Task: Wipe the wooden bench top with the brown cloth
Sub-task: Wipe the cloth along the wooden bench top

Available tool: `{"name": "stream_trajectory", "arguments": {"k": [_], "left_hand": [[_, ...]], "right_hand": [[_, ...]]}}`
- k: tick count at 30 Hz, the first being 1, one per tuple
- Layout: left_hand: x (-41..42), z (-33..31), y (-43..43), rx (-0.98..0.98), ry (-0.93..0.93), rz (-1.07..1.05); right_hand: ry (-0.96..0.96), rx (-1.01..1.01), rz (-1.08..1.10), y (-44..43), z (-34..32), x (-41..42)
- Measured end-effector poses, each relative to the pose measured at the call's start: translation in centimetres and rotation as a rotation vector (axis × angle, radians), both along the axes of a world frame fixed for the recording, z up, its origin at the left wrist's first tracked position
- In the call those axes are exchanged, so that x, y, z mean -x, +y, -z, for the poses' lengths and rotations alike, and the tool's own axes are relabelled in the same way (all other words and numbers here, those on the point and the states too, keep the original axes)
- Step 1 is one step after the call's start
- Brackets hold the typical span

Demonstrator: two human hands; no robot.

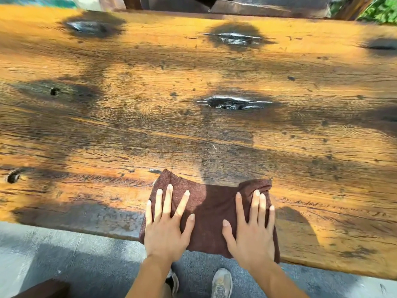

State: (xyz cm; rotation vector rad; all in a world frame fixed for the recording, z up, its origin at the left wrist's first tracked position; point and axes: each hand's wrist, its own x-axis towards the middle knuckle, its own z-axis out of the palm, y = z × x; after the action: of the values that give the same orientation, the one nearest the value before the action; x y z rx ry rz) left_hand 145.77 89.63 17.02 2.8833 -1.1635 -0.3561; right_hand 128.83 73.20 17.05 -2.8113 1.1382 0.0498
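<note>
At the left, the wooden surface (64, 130) showed coarse grain and a dark knot hole (13, 176) close to its near edge. The left hand (166, 231) lay flat on the left half of the brown cloth (211, 211), its fingers (169, 198) straight and fanned apart, pressing down and gripping nothing. The cloth sat at the near edge of the surface, with its near hem drooping over that edge above the grey floor (64, 254). The right hand (252, 235) lay flat on the right half, its fingers (255, 205) straight and closer together, their tips at a bunched fold at the far right corner.

The cloth looked soft, light and limp, likely to ruck up or snag on the rough grain. Flat palm pressure near both ends seemed a better hold than a pinch.
</note>
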Motion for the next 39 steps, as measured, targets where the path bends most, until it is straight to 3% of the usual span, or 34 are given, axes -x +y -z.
{"name": "stream_trajectory", "arguments": {"k": [14,22,34,39], "left_hand": [[-3.4,-0.3,-2.2,0.006,0.043,-0.062],[-7.8,0.4,-4.4,0.052,0.032,-0.062],[-16.5,0.5,-8.6,-0.046,0.064,-0.087],[-20.8,0.7,-10.8,0.026,0.046,-0.055]], "right_hand": [[-0.007,-0.054,-0.003,-2.3,0.6,-7.5],[-0.001,-0.086,0.039,-4.2,1.0,-11.7],[0.028,-0.093,0.000,-7.3,1.1,-17.9],[0.032,-0.118,-0.020,-9.1,1.1,-21.7]]}}
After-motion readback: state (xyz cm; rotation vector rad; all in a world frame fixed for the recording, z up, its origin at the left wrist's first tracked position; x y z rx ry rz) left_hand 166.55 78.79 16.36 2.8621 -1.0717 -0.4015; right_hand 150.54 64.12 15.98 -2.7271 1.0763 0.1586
